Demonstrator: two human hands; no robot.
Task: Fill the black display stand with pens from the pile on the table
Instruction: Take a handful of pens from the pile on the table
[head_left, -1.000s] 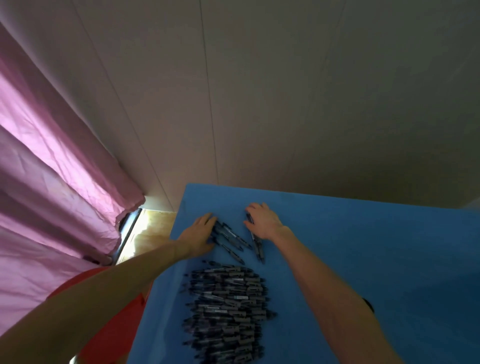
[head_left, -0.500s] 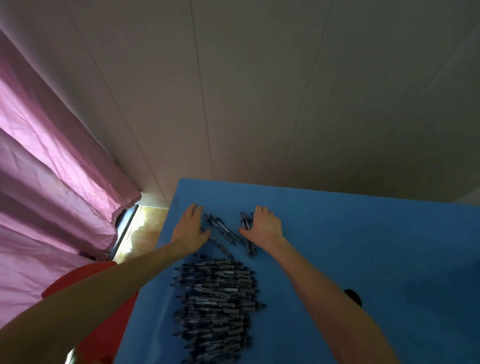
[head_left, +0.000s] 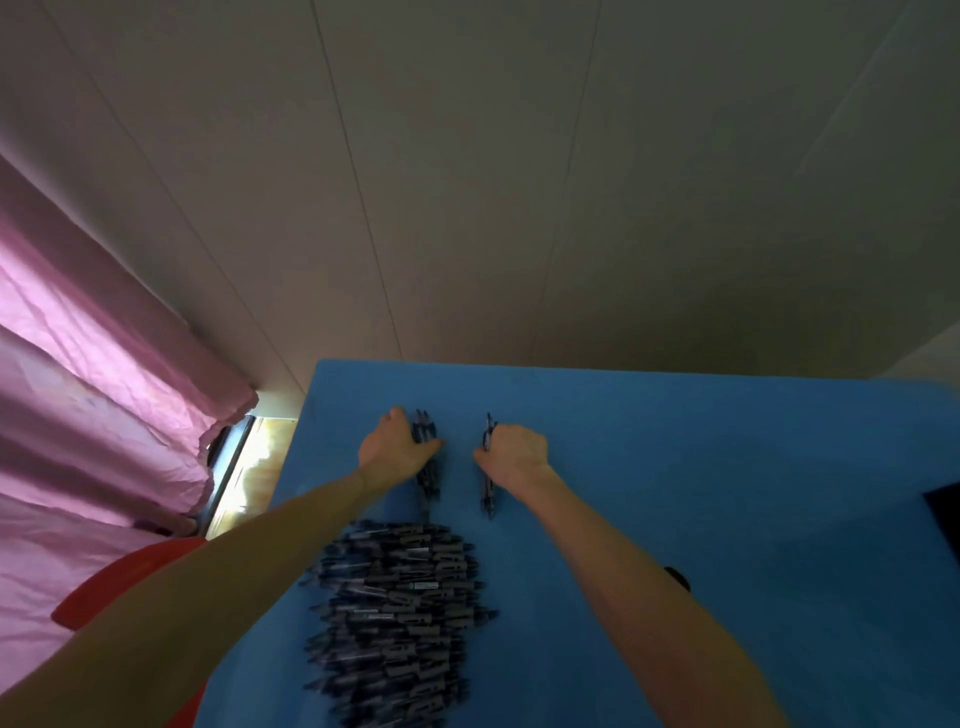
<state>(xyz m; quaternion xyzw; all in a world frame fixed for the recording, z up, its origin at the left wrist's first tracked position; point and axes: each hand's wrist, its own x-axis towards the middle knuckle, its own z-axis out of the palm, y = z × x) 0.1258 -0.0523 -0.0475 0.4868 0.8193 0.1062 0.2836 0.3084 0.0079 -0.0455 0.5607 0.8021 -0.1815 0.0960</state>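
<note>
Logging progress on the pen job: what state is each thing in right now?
Left hand: grips a bundle of pens against the table.
Right hand: grips a second, smaller bundle.
Pen pile: heaped flat, untouched.
Pink curtain: hanging, drawn.
Black object at right edge: mostly cropped, cannot identify.

A big pile of dark pens (head_left: 400, 618) lies on the blue table (head_left: 675, 467), two small bundles beyond.

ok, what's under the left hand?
A small bunch of dark pens lying on the blue table, gripped by the left hand; their ends stick out past it. The hand covers their middles, so the count can't be told.
</note>
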